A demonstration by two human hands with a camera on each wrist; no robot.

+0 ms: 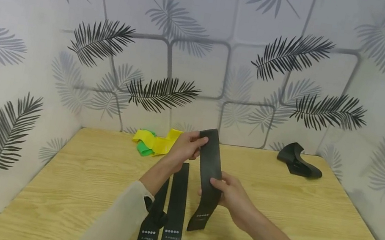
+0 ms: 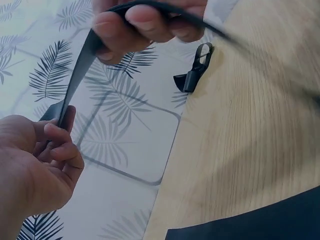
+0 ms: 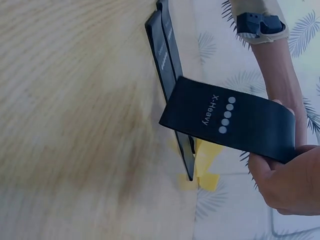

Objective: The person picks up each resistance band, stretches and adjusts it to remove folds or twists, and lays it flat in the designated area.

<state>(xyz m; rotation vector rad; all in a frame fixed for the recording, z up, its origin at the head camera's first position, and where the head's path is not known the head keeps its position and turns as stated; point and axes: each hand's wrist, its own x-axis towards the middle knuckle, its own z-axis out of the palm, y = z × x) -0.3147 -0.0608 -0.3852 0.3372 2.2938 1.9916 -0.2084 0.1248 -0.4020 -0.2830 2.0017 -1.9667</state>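
Note:
A black resistance band (image 1: 209,170) is held up above the wooden table (image 1: 314,218), its lower end with white dots hanging near the tabletop. My left hand (image 1: 201,142) pinches the band's top end. My right hand (image 1: 215,186) grips it around the middle, thumb in front. In the left wrist view the left hand (image 2: 61,125) holds the band (image 2: 80,60) stretched up to the right hand (image 2: 145,25). In the right wrist view the band (image 3: 230,120) reads "X-Heavy" beside the right hand (image 3: 272,161).
Two more black bands (image 1: 176,207) lie flat side by side near the front edge, also in the right wrist view (image 3: 165,50). Yellow and green bands (image 1: 153,143) lie bunched by the back wall. A crumpled black band (image 1: 297,161) sits at the back right. Leaf-patterned walls enclose three sides.

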